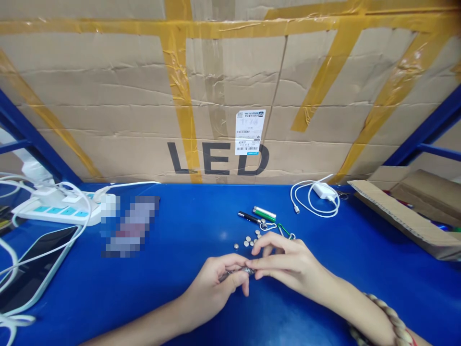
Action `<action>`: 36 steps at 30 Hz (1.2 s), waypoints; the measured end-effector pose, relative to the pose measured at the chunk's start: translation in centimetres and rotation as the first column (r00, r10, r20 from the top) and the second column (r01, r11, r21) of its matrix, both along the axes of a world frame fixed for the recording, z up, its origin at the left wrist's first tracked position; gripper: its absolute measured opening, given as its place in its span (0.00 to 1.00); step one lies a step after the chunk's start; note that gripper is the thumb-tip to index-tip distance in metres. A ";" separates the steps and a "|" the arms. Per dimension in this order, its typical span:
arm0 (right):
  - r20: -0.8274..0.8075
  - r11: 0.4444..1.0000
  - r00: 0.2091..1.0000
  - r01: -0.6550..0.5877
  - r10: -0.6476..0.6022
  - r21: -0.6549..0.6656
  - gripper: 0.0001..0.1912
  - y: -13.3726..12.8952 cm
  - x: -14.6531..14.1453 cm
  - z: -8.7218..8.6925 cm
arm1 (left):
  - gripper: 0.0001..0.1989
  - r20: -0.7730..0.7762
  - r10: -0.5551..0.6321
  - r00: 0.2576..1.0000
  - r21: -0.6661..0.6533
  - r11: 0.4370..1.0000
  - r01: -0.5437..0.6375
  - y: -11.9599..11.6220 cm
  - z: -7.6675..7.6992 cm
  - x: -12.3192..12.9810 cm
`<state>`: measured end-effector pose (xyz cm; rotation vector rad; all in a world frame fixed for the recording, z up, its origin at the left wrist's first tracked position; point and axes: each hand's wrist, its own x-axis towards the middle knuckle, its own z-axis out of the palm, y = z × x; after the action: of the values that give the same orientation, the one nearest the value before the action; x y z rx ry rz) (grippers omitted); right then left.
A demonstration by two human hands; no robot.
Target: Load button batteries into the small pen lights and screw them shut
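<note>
My left hand (pixel 216 283) is closed round a small silvery metal piece (pixel 248 270) low in the middle of the view. The fingertips of my right hand (pixel 288 262) pinch the right end of that piece, and the two hands meet there. Most of the piece is hidden by fingers. Just beyond the hands lie several small round button cells (pixel 247 243), partly covered by my right hand. Behind them are a black pen-like tube (pixel 249 217), a silver and green tube (pixel 264 213), a silver clip (pixel 268 226) and a green carabiner (pixel 284 229).
A blue table (pixel 187 211) holds a white power strip (pixel 57 211) with cables and a phone (pixel 39 269) at left, beside a blurred item (pixel 133 228). A white charger cable (pixel 317 206) and an open cardboard box (pixel 403 216) are at right. A large carton (pixel 137 105) stands behind.
</note>
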<state>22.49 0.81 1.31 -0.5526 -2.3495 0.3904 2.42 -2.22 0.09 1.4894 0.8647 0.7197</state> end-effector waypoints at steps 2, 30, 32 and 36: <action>-0.018 0.998 1.000 0.003 -0.002 0.055 0.09 0.0 0.0 0.2 | 0.12 0.019 -0.005 1.000 -0.014 1.000 0.005 0.1 0.0 0.0; -0.038 0.996 0.997 -0.070 0.072 0.060 0.07 -0.2 0.0 0.4 | 0.18 0.045 -0.068 0.997 0.041 0.997 0.066 -0.3 -0.6 -0.3; -0.031 0.996 0.997 -0.064 0.066 0.060 0.06 -0.3 0.0 0.6 | 0.17 0.054 -0.066 0.996 0.041 0.997 0.064 -0.4 -0.6 -0.3; 0.001 0.998 0.999 -0.053 0.053 0.047 0.05 -0.6 0.0 1.1 | 0.15 0.034 -0.050 0.998 0.056 0.997 0.048 -0.5 -0.6 -0.3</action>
<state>22.47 0.23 2.42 -0.4691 -2.3704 0.3581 2.15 -2.70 -0.51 1.5372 0.7839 0.7365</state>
